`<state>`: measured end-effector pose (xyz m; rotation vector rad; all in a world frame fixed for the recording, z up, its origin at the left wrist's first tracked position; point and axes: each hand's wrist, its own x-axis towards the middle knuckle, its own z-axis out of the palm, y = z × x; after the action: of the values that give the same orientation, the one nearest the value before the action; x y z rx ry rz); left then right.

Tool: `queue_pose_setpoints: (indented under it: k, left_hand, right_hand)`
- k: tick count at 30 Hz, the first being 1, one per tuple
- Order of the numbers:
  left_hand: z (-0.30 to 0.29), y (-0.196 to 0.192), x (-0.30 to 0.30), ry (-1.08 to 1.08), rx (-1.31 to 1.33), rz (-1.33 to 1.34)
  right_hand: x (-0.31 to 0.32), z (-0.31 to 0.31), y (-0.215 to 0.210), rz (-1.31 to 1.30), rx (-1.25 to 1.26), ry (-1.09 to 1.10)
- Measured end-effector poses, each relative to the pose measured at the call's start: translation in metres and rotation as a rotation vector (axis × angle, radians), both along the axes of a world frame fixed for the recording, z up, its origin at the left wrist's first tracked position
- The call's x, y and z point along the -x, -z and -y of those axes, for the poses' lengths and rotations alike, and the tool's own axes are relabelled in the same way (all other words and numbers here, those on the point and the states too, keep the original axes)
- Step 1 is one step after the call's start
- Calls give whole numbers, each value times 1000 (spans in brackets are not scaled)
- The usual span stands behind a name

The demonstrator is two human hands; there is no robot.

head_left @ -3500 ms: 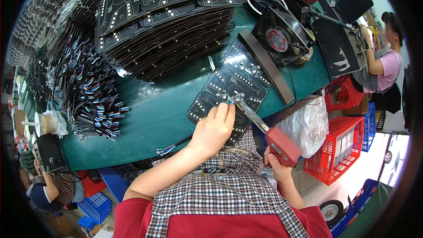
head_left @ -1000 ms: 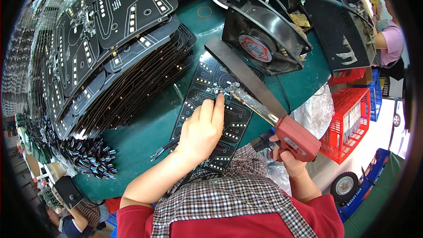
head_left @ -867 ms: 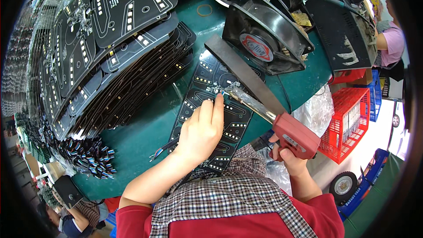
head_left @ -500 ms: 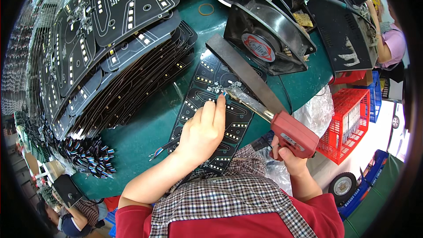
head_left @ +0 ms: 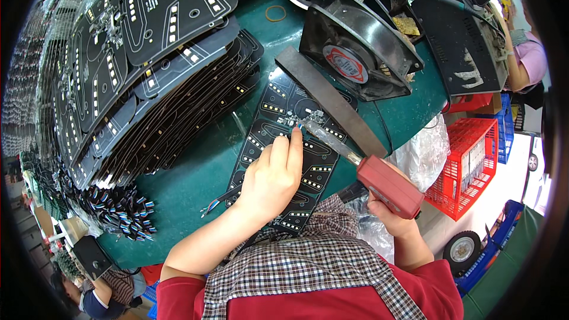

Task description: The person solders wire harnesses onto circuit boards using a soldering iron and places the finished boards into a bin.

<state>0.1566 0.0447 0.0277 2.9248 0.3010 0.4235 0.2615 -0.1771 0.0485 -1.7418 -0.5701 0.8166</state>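
Our left hand (head_left: 271,172) pinches wires (head_left: 300,126) on the board (head_left: 317,155); our right hand (head_left: 388,216) grips the soldering gun (head_left: 390,185). We should hold the wires still, fingertips (head_left: 296,133) clear of heat.

Black circuit-board panel (head_left: 318,151): flat, slanted, frame centre. Dark cable (head_left: 231,194): coloured ends left of panel. Red soldering gun (head_left: 388,186): right of centre, tip over panel.

Illumination was bright, overexposed at 3 o'clock; glare marked the tabletop (head_left: 283,38) at 12 o'clock. Fisheye distortion bent outer edges.
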Motion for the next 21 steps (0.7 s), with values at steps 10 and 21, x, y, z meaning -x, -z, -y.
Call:
queue_pose_setpoints:
  k: [10,21]
  left_hand:
    - [0,-2,0,10,-15,-18]
    - [3,-5,0,-13,125,-54]
  right_hand:
    - [4,1,-4,-398,-192,121]
    - [7,-7,-1,-266,-145,145]
